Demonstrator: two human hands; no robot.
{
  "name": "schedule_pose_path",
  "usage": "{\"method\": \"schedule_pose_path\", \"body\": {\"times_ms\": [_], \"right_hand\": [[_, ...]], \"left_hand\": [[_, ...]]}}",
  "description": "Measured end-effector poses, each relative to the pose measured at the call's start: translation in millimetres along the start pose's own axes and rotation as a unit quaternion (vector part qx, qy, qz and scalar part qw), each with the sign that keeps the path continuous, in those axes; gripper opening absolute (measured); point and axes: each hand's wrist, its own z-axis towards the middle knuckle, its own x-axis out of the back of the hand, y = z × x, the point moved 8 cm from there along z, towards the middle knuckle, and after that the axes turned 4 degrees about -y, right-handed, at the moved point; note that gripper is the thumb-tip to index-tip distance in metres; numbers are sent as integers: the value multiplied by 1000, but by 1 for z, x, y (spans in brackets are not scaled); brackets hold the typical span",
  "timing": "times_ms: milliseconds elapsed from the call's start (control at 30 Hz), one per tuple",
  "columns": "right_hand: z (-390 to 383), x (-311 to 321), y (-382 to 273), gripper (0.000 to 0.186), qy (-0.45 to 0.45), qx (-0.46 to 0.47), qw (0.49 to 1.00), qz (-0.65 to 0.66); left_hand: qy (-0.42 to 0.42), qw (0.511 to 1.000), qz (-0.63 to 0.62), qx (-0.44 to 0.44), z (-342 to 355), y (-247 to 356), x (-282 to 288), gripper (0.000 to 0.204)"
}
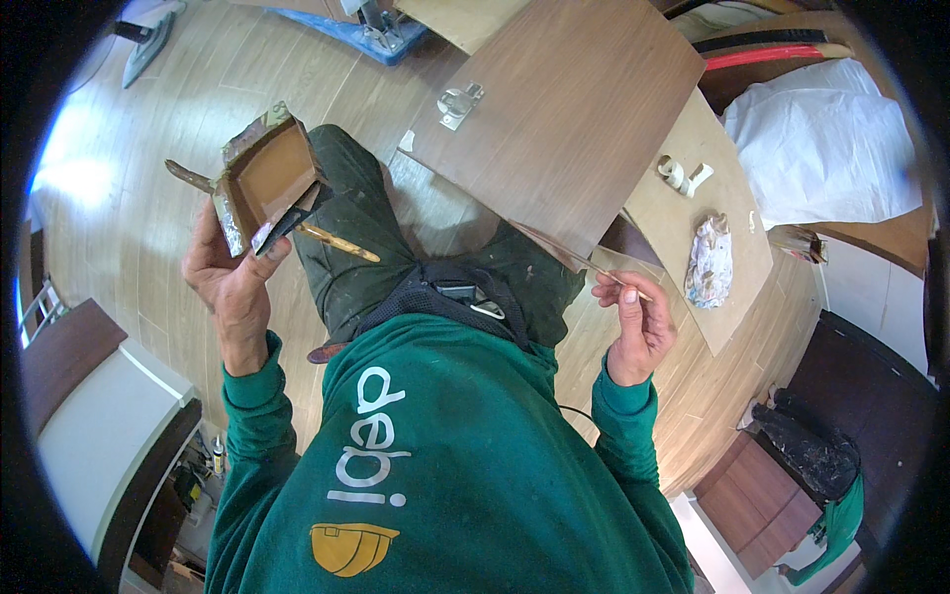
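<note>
My left hand (236, 287) grips a small open cardboard tray (275, 170) with a brown inside and a worn, patterned outer side. A brown stick (188, 176) juts out past the tray's left side. A yellowish-brown stick (338, 241) pokes out to the right below it; whether my fingers hold these too is hidden. In my right hand (638, 322) a thin paintbrush (586, 263) is pinched, its far end at the lower edge of a brown wood-grain panel (574, 109). A metal hinge (458, 104) is fixed near the panel's left edge.
Right of the panel, a tan board (727, 257) bears a stained crumpled rag (710, 259) and a curled pale strip (683, 176). A white cloth bundle (821, 144) lies beyond. Cabinets (119, 436) stand at left; dark clothing (807, 445) lies at lower right.
</note>
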Motion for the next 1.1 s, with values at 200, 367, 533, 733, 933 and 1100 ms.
{"method": "schedule_pose_path", "body": {"times_ms": [200, 367, 533, 733, 933, 1100], "right_hand": [[0, 1, 1, 19, 10, -7, 1000, -3], [-3, 7, -4, 17, 12, -4, 1000, -8], [0, 1, 2, 18, 12, -4, 1000, -1], [0, 4, -12, 18, 22, 5, 1000, 0], [12, -29, -12, 18, -18, 28, 999, 4], [15, -32, -12, 18, -19, 24, 1000, -2]], "left_hand": [[4, 1000, -12, 3, -1, 1, 2, 72], [3, 1000, -23, 8, -1, 0, 0, 71], [3, 1000, -29, 8, 0, 0, 0, 72], [26, 999, -28, 25, -1, -1, 7, 72], [22, 999, -26, 10, -2, 3, 8, 72], [36, 999, -15, 21, -5, -2, 17, 72]]}}
